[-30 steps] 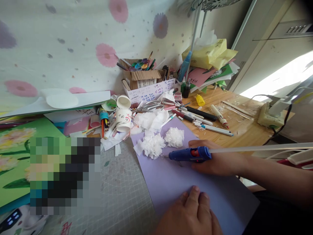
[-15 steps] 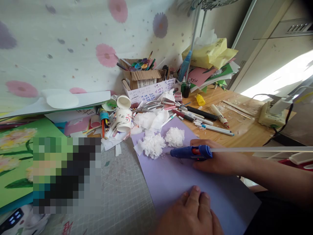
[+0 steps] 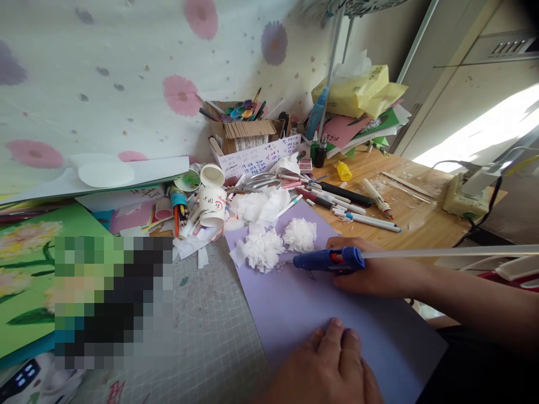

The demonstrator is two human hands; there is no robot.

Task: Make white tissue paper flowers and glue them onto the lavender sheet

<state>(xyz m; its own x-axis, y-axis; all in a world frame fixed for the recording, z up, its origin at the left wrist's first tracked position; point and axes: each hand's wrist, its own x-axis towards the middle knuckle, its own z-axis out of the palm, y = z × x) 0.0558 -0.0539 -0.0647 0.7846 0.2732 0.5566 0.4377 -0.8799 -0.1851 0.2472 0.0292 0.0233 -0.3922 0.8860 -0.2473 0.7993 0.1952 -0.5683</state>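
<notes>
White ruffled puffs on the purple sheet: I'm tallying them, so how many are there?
2. The left puff sits near the left edge of the purple sheet; the right puff is beside it, slightly farther back. Loose tissue behind them might hide more.

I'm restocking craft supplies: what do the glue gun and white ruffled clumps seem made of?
Glue gun: probably smooth plastic, given its even blue colour and moulded shape. White clumps: likely matte tissue or crepe paper, judging by thin, crinkled edges.
</notes>
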